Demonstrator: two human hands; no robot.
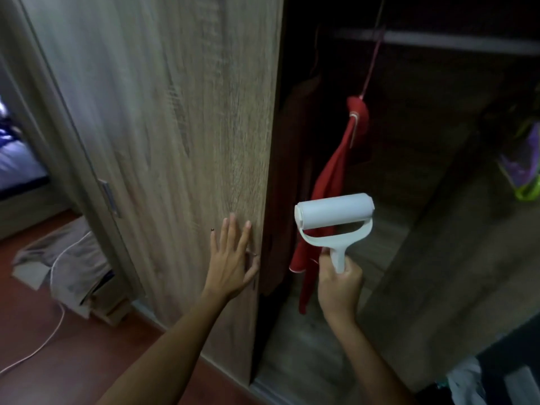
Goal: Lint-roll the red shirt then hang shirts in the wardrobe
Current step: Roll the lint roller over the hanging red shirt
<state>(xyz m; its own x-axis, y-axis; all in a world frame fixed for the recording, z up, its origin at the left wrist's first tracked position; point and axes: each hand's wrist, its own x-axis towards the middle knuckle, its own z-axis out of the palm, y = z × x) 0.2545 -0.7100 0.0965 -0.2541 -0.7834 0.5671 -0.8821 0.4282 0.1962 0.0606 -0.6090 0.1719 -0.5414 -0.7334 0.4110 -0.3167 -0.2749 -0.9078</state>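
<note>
While the wardrobe door (181,141) stands slid aside, the red shirt (330,182) hangs inside on its hanger.

Left hand (233,258) lies flat on the door near its right edge, fingers (230,232) spread and holding nothing; right hand (340,285) has its fingers wrapped tight round the handle of the white lint roller (334,219), drum up, just in front of the shirt's lower half. The shirt looks light, soft and limp, so it would likely swing and bunch under the roller; steadying it by the hem or a sleeve, pulled gently taut, seems the best hold. A darker garment (289,171) hangs just beside it, nearer the door.
</note>
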